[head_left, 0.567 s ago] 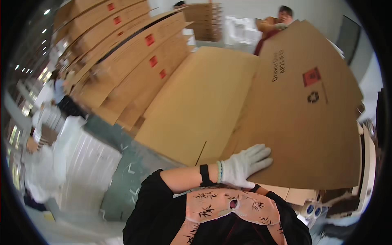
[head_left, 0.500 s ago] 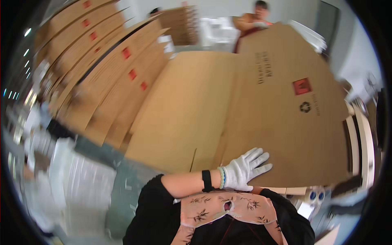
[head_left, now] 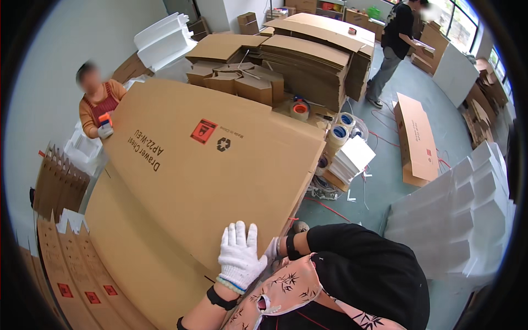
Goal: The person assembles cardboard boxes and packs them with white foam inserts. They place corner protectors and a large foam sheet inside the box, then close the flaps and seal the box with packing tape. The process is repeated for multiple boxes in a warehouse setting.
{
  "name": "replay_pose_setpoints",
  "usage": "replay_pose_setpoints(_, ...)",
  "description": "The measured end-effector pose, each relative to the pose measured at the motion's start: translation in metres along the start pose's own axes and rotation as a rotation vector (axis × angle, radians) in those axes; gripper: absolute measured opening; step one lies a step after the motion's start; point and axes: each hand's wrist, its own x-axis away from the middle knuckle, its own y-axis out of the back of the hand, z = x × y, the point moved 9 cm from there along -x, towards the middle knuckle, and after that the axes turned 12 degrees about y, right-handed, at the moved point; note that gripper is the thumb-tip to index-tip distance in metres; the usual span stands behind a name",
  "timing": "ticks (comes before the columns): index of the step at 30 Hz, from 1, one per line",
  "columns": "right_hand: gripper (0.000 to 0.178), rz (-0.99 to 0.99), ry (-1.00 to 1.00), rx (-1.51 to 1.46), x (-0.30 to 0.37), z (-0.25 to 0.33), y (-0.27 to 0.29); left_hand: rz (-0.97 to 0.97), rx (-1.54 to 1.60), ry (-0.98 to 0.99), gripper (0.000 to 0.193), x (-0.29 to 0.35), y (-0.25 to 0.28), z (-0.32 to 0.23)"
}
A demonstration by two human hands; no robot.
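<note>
Head view: looks down over a big flat carton (head_left: 203, 165) lying slanted across a stack.
Carton: plain brown board, with a red label and dark print toward its far half; its near edge lies right under the fingers.
Left hand (head_left: 237, 258): white glove, laid flat on the carton's near edge, fingers (head_left: 240, 235) spread apart and straight, pressing, not clamped on anything.
Right hand (head_left: 273, 248): gloved too, just right of the left fingers at the carton's corner; mostly hidden behind the edge, so I cannot tell whether its fingers are apart or curled.
Change: half a second ago one gloved hand lay on the carton with the far person straight ahead; now the view has swung, both hands are at the near edge, and the far person (head_left: 98, 104) stands beyond the fingers to the left, holding the opposite end.
Meaning: the carton seems steadied from both ends, probably ready to be shifted or folded.
Beyond the fingers: stacked cartons (head_left: 313, 55), tape rolls (head_left: 338, 132).
Right of the fingers: white foam blocks (head_left: 456, 214).
</note>
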Motion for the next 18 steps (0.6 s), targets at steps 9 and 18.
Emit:
replay_pose_setpoints(9,0.078,-0.123,-0.333,0.042,0.019,-0.112,0.050,-0.229,0.104,0.572,0.086,0.046,-0.009,0.156)
replay_pose_setpoints(18,0.076,-0.160,-0.413,0.082,-0.021,-0.207,0.098,0.092,1.614,1.264,0.064,0.071,-0.113,0.198)
